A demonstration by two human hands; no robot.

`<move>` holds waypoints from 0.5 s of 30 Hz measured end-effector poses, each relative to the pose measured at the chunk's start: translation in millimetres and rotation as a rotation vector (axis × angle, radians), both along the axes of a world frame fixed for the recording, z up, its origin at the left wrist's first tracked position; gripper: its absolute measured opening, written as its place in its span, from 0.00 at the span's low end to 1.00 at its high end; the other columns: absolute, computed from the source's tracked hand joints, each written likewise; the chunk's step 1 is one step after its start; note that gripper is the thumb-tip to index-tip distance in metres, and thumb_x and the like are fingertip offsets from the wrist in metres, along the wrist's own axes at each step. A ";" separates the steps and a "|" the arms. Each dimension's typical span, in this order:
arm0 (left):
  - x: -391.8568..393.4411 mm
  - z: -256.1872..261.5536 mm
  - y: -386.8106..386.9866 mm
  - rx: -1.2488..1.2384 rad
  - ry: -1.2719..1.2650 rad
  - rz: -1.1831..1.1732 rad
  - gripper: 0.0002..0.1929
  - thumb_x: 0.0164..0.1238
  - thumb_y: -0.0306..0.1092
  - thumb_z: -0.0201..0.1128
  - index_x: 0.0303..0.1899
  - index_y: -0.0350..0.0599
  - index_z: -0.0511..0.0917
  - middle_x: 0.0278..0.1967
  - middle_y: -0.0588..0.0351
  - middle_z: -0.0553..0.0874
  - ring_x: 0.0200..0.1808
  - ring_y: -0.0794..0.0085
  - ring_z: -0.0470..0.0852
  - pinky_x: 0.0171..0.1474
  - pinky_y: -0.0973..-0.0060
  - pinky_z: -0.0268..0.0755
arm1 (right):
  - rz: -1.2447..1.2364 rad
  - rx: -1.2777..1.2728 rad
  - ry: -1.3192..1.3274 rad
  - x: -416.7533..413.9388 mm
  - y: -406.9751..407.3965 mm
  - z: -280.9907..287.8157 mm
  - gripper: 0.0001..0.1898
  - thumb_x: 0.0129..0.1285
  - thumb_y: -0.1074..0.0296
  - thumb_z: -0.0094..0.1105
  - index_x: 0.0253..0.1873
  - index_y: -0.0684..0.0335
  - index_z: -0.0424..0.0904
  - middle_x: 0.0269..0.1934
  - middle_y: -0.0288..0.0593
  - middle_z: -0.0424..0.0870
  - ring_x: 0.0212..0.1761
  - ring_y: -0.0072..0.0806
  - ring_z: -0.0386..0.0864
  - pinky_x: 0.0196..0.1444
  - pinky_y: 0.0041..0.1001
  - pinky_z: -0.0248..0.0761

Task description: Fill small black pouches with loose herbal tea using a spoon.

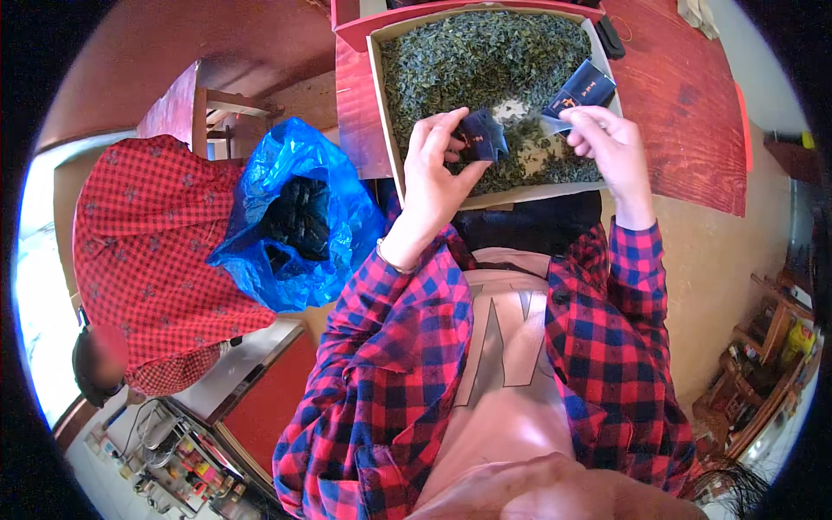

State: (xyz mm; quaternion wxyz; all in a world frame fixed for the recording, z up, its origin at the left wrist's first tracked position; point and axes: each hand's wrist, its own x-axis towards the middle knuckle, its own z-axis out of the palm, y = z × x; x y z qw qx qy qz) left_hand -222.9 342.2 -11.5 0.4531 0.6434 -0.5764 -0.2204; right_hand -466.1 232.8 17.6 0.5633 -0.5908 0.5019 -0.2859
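Note:
My left hand [434,153] holds a small dark blue packet [480,135] over a shallow tray [395,146] of loose dried tea leaves [481,52]. Its open-looking end faces right. My right hand [608,140] has thumb and fingers pinched on a thin translucent piece [554,125], perhaps plastic film. Just beyond those fingers, another dark blue packet [580,90] with orange writing lies at the tray's right side. Whether this packet is joined to the film I cannot tell. The pale tray bottom shows between my hands, where the leaves are thin.
The tray rests on a red wooden table [689,117]. A black object [609,38] lies by its far right corner. To my left is a blue plastic bag [305,279] with dark contents, beside a person in a red checked garment [162,227]. Cluttered shelves [747,377] stand lower right.

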 end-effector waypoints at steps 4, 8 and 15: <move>-0.9 -0.4 1.5 0.020 0.036 -0.005 0.37 0.50 0.23 0.81 0.67 0.46 0.80 0.57 0.52 0.79 0.43 0.71 0.83 0.45 0.75 0.82 | -0.072 -0.071 -0.157 -6.1 2.1 15.3 0.14 0.78 0.59 0.62 0.54 0.63 0.90 0.32 0.29 0.85 0.31 0.12 0.76 0.35 0.15 0.68; -2.4 0.4 0.9 0.039 0.029 0.000 0.37 0.50 0.23 0.81 0.67 0.47 0.79 0.57 0.52 0.79 0.44 0.71 0.83 0.45 0.75 0.82 | -0.087 -0.114 -0.176 -0.4 10.9 30.6 0.14 0.79 0.60 0.62 0.55 0.63 0.89 0.32 0.29 0.85 0.31 0.12 0.76 0.35 0.16 0.68; -3.1 1.6 0.1 0.050 0.033 -0.005 0.38 0.51 0.24 0.81 0.68 0.46 0.78 0.57 0.51 0.79 0.44 0.70 0.83 0.46 0.74 0.81 | 0.014 -0.198 -0.122 21.8 31.2 45.9 0.13 0.80 0.63 0.60 0.55 0.65 0.89 0.35 0.32 0.86 0.34 0.15 0.79 0.40 0.18 0.73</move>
